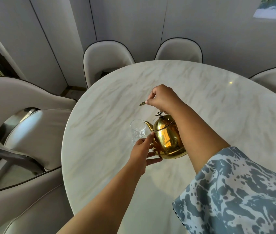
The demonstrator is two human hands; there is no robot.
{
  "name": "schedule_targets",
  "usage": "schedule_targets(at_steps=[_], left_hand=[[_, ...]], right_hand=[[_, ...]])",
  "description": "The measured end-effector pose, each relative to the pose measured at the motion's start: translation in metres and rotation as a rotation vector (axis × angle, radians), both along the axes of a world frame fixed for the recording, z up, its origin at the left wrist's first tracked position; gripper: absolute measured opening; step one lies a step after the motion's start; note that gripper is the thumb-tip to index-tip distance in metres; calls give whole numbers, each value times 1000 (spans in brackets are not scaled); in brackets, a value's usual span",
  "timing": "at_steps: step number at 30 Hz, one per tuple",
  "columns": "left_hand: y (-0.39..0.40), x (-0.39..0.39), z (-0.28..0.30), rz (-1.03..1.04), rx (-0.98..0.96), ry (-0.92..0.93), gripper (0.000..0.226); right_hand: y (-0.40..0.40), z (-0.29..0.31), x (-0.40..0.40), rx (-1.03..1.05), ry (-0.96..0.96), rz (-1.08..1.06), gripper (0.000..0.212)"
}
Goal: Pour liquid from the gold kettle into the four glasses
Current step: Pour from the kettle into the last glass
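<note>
A round, pale marble-patterned desk (201, 102) fills the middle of the view, ringed by cream upholstered chairs (106, 59) with dark piping; the right arm crosses it in a blue-and-white mottled sleeve (238, 191).

The gold kettle (166, 137) sits near the middle of the desk, slightly toward its left side; whether its base touches the desk cannot be told; it is a squat, bulbous, mirror-polished pot whose body reflects the room in orange and dark patches; it leans a little to the left, its spout (148, 124) curving out leftward toward the glasses, so its long axis runs from spout on the left to the hidden side on the right; a small dark knob (159, 114) tops the lid.

The right hand (162, 98) is above the kettle, its grip clenched around the gold handle, whose tip pokes out to the left of the fingers; the left hand (144, 149) has a loose, spread grip, fingers pressed against the kettle's lower left flank.

Two clear glasses (138, 127) show just left of the spout, one behind the other; the nearer one is partly hidden by the left fingers.
</note>
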State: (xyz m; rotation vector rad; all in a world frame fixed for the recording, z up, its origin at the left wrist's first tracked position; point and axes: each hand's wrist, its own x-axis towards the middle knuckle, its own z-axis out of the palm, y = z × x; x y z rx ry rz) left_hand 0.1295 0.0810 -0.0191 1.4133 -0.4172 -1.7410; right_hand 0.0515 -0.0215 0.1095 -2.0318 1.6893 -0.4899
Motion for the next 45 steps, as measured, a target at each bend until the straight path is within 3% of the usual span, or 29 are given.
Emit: schedule_targets(at_steps=[45], left_hand=[[2, 0, 9, -21, -4, 8, 54]], right_hand=[[-5, 3, 4, 38, 22, -9, 34]])
